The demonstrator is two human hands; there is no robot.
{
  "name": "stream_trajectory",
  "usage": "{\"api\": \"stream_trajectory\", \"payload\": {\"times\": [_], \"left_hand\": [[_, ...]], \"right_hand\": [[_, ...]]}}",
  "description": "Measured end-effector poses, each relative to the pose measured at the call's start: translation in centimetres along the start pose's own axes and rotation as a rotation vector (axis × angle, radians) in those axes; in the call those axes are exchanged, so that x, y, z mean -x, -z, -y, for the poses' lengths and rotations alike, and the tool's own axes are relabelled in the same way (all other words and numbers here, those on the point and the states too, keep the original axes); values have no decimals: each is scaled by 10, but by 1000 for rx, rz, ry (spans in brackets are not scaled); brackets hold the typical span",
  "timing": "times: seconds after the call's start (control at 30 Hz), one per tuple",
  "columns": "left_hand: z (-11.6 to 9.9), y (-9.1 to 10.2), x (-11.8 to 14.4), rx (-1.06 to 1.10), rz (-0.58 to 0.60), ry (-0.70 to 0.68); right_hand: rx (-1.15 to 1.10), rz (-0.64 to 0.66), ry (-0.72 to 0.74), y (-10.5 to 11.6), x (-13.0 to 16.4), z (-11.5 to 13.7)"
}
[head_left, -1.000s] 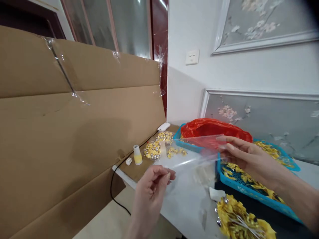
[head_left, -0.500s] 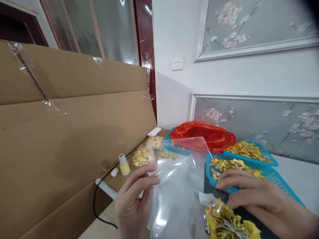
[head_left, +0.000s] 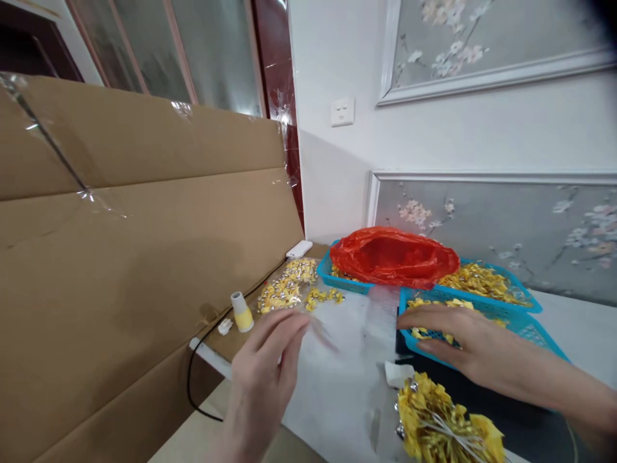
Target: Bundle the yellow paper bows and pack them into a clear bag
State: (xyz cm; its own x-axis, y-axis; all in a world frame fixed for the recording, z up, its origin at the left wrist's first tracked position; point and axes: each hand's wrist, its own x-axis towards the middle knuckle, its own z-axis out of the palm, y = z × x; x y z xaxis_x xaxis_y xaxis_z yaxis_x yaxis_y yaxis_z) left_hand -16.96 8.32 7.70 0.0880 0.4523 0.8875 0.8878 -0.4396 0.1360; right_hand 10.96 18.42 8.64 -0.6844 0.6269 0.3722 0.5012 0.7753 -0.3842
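Since the clear sheet left plain view, the left hand (head_left: 264,370) pinches something blurred (head_left: 324,335); the right hand (head_left: 482,347), fingers apart, seems free.

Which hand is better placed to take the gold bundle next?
Probably the right hand: it is nearer the gold bundle, while the left hand, farther away, seems to pinch a blurred strip.

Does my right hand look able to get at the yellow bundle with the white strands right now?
Probably yes. The yellow bundle lies nearer to you than your right hand, and nothing visible stands between them. The nearest blue basket is farther back, apparently out of the way.
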Motion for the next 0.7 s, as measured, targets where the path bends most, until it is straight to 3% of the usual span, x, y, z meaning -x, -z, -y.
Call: {"api": "stream_trajectory", "payload": {"times": [0.17, 0.27, 0.4, 0.63, 0.7], "left_hand": [[-13, 4, -18, -188, 214, -148], [-27, -2, -26, -170, 341, -189], [-38, -10, -26, -120, 392, -211], [-29, -16, -14, -189, 478, -276], [-29, -16, -13, -194, 451, -278]], "right_hand": [[-105, -135, -21, -10, -22, 61], [-48, -85, -17, -26, -33, 83], [-77, 34, -105, -47, -34, 77], [-433, 45, -233, -66, -16, 55], [-511, 9, -284, -72, -11, 55]]}}
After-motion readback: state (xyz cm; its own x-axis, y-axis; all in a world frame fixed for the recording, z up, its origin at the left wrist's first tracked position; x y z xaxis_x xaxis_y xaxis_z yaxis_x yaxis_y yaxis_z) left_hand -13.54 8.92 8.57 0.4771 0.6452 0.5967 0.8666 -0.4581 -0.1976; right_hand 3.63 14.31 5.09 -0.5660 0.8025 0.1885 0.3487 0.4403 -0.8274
